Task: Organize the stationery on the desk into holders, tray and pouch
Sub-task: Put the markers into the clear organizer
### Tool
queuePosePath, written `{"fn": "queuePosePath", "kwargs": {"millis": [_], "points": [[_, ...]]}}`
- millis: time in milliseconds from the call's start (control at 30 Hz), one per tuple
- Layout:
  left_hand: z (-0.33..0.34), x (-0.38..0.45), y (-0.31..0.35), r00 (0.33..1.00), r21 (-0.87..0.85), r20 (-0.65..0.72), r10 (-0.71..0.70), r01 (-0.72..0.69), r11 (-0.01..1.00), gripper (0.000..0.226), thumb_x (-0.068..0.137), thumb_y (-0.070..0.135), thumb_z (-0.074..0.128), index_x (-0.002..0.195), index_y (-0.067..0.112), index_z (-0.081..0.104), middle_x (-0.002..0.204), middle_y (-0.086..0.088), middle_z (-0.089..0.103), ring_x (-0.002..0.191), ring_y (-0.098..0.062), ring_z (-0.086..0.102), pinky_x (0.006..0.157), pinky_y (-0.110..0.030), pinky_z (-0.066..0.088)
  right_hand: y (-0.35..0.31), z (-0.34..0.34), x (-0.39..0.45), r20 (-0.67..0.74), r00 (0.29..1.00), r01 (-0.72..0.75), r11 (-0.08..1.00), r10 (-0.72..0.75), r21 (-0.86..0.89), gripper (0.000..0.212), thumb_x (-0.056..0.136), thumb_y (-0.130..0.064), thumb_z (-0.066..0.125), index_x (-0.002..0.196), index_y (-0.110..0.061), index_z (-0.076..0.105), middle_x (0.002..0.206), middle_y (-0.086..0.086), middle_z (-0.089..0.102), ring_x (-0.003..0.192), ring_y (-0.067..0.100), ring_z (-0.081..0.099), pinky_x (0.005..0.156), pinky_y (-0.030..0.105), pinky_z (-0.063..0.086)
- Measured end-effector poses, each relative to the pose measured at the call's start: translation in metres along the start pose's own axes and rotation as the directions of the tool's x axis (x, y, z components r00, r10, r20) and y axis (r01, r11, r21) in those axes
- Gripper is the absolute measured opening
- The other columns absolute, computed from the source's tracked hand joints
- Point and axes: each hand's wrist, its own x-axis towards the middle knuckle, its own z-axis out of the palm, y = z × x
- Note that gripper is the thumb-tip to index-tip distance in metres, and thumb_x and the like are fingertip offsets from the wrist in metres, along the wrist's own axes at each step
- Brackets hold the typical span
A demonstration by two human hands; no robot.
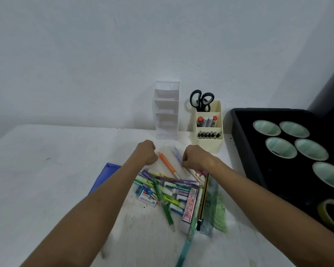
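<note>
Stationery [174, 191] lies mostly unsorted in a loose pile on the white counter [46, 170] between the forearms — only the cream holder [209, 139] against the wall holds scissors [201, 101] and markers, while the white holder [167, 112] looks empty. Left hand [147, 153] is curled, its fingers hidden; right hand [195, 158] seems to pinch a pale pen [176, 154] — I cannot tell for sure.

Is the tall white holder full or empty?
Empty. The white holder stands upright by the wall, and every tier in view shows only bare white inside.
</note>
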Motion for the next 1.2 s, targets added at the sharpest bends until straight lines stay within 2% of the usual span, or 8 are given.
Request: {"fn": "queuePosePath", "kwargs": {"millis": [133,267,400,567,733,900,1100,1200], "points": [[0.011,-0.009,0.007,0.997,-0.009,-0.064,-0.033,0.033,0.999,0.031,0.090,0.035,0.056,0.077,0.008,0.050,0.095,-0.011,0.061,0.083,-0.024,0.056,0.069,-0.030,0.045,-0.005,0.007,-0.003,-0.057,0.998,0.011,0.999,-0.013,-0.041,0.019,0.088,-0.012,0.056,0.073,-0.006,0.047,0.080,0.011,0.055,0.073,0.023,0.050,0.047,0.022,0.032],[0.029,-0.017,0.027,0.999,-0.037,0.032,-0.009,0.010,0.999,0.034,0.084,0.049,0.059,0.087,0.014,0.059,0.084,-0.004,0.058,0.083,-0.023,0.057,0.073,-0.029,0.043,-0.014,0.011,-0.008,-0.037,0.998,0.052,0.990,-0.057,-0.129,0.038,0.091,-0.019,0.054,0.127,-0.006,0.050,0.113,0.017,0.060,0.100,0.029,0.058,0.073,0.031,0.046],[0.027,-0.017,0.033,0.985,0.027,0.161,-0.062,0.058,0.998,0.024,0.084,0.032,0.065,0.099,0.013,0.065,0.097,-0.007,0.064,0.094,-0.024,0.062,0.073,-0.028,0.045,-0.019,0.011,-0.014,-0.034,0.996,0.070,0.984,-0.077,-0.162,0.046,0.094,-0.014,0.051,0.139,-0.010,0.044,0.120,0.019,0.056,0.109,0.031,0.056,0.079,0.033,0.045],[0.006,-0.026,0.028,0.988,-0.385,-0.061,-0.139,0.105,0.917,0.027,0.086,0.029,0.057,0.069,0.009,0.051,0.068,-0.006,0.056,0.060,-0.018,0.053,0.052,-0.025,0.043,-0.019,0.007,-0.012,-0.177,0.983,-0.036,0.995,0.052,0.096,0.030,0.092,-0.027,0.050,0.109,-0.003,0.058,0.109,0.013,0.062,0.097,0.030,0.061,0.066,0.028,0.040],[-0.042,-0.036,0.030,0.976,-0.538,-0.209,-0.064,-0.061,0.841,0.022,0.096,0.025,0.039,0.091,0.009,0.053,0.084,-0.015,0.068,0.075,-0.033,0.069,0.064,-0.038,0.057,-0.025,-0.026,-0.019,-0.372,0.925,0.142,0.981,-0.083,0.133,0.029,0.095,-0.026,0.045,0.085,-0.005,0.062,0.084,0.012,0.065,0.071,0.026,0.057,0.058,0.028,0.038],[-0.102,-0.034,0.035,0.823,-0.166,-0.550,0.141,-0.274,0.947,0.014,0.094,0.012,0.036,0.095,0.009,0.049,0.080,-0.013,0.051,0.070,-0.029,0.049,0.052,-0.030,0.032,-0.035,-0.087,-0.029,-0.643,0.751,0.324,0.933,-0.152,0.158,0.023,0.095,-0.020,0.051,0.086,-0.006,0.067,0.071,0.005,0.059,0.057,0.016,0.049,0.047,0.022,0.030],[-0.137,-0.024,0.034,0.752,0.101,-0.603,0.266,-0.259,0.961,0.022,0.094,0.011,0.046,0.092,0.002,0.066,0.086,-0.013,0.064,0.074,-0.026,0.056,0.064,-0.032,0.040,-0.037,-0.118,-0.020,-0.755,0.645,0.421,0.879,-0.118,0.222,0.018,0.091,-0.019,0.061,0.102,-0.007,0.072,0.090,0.007,0.073,0.077,0.022,0.064,0.074,0.033,0.051],[-0.135,-0.019,0.034,0.758,0.138,-0.588,0.283,-0.251,0.958,0.022,0.094,0.012,0.048,0.092,0.004,0.068,0.083,-0.013,0.067,0.065,-0.021,0.050,0.059,-0.029,0.038,-0.037,-0.115,-0.013,-0.777,0.612,0.438,0.880,-0.143,0.183,0.015,0.089,-0.013,0.062,0.098,-0.006,0.072,0.082,0.005,0.071,0.063,0.015,0.056,0.064,0.023,0.043]]}}
